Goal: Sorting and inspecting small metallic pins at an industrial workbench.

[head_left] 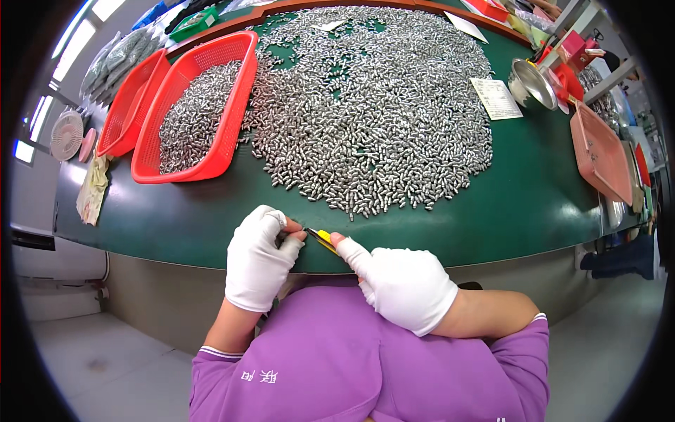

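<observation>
Gloved hands (pixel 261 257) (pixel 402 285) w/ yellow cutter (pixel 322 239), metal parts pile (pixel 365 112)

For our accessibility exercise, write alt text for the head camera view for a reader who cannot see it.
Two white-gloved hands, left hand and right hand, meet at a small yellow and black tool at the near edge of a green table. Beyond lies a wide heap of small silver metal parts, with more in a red basket.

The yellow-and-black tool (pixel 321 238) is mostly buried between the left hand (pixel 258 259) and right hand (pixel 401 281); what the left fingertips pinch is too small to tell, and the worktop's (pixel 520 204) far clutter blurs.
</observation>
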